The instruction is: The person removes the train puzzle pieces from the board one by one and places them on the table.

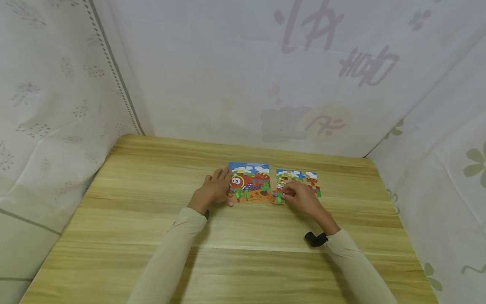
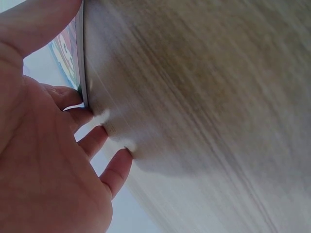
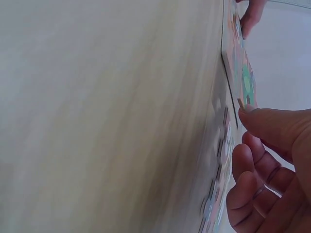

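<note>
A square picture board (image 1: 249,183) with a red cartoon train lies near the far side of the table. My left hand (image 1: 215,188) rests along its left edge, fingers spread, fingertips on the wood and against the board's side in the left wrist view. Just right of the board lie jigsaw pieces (image 1: 297,173) with a similar picture, parts of them joined. Over these, my right hand (image 1: 303,197) pinches a small puzzle piece (image 3: 241,103) between thumb and forefinger. Its other fingers are curled, and the hand covers some pieces beneath.
The wooden table (image 1: 243,261) has light and dark grain. White patterned cloth (image 1: 212,84) hangs behind and at both sides. A black wrist strap mount (image 1: 316,239) sticks out beside the right wrist.
</note>
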The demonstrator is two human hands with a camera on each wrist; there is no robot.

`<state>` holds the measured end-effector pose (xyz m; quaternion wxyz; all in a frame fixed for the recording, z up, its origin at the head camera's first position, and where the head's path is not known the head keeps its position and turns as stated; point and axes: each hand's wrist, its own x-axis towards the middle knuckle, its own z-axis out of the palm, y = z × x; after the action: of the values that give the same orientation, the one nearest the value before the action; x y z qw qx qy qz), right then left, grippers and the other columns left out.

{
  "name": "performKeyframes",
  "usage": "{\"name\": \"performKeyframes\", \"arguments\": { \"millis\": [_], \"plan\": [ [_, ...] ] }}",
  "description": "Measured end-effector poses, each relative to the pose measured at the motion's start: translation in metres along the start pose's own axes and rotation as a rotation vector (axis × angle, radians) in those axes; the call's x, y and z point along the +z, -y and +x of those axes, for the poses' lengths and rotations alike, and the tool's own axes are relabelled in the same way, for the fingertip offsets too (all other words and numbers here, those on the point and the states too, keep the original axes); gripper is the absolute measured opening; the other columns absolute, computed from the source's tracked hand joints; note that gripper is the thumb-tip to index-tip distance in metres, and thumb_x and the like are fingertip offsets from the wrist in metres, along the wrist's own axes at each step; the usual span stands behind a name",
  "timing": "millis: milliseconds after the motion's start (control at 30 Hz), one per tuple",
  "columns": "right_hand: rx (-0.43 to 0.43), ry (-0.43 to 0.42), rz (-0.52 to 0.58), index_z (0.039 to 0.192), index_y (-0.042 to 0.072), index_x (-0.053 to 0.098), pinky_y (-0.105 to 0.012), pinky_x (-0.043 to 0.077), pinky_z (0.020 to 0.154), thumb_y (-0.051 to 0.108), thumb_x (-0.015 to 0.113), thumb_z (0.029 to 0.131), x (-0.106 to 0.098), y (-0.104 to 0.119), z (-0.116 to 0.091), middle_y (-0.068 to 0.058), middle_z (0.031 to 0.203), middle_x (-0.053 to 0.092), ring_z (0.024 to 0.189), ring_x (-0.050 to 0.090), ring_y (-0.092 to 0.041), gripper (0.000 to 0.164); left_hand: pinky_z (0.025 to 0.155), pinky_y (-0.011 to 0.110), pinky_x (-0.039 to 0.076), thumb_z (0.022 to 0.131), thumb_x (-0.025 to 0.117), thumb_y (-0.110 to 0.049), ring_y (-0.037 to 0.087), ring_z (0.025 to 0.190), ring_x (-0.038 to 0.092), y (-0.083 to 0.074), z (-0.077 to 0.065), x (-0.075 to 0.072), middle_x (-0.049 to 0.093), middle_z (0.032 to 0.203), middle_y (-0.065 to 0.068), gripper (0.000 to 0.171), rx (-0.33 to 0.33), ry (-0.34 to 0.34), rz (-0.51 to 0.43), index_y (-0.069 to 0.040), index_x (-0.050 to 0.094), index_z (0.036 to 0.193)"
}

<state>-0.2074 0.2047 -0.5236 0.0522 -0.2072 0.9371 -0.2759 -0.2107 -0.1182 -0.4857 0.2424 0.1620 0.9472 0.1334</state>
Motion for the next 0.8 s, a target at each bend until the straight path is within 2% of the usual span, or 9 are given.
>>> {"name": "performKeyframes", "arguments": {
  "millis": [267, 800],
  "plan": [
    [0.021, 0.0, 0.001, 0.096, 0.014, 0.069, -0.031, 0.048, 0.069, 0.014, 0.072, 0.091, -0.005, -0.008, -0.012, 0.002, 0.088, 0.064, 0.078, 0.057, -0.011, 0.006, 0.116, 0.055, 0.017, 0.081, 0.078, -0.045, 0.035, 0.153, 0.001, 0.001, 0.0, 0.0, -0.003, 0.166, 0.017, 0.115, 0.001, 0.001, 0.0, -0.002, 0.004, 0.159],
    [0.054, 0.049, -0.006, 0.095, 0.013, 0.071, -0.028, 0.048, 0.067, 0.016, 0.073, 0.09, -0.004, -0.008, -0.013, 0.006, 0.082, 0.067, 0.073, 0.06, -0.007, 0.006, 0.116, 0.055, 0.017, 0.081, 0.078, -0.044, 0.036, 0.153, 0.001, 0.003, 0.001, 0.001, -0.003, 0.166, 0.018, 0.115, 0.011, -0.005, -0.012, -0.002, 0.005, 0.159]
  ]
}}
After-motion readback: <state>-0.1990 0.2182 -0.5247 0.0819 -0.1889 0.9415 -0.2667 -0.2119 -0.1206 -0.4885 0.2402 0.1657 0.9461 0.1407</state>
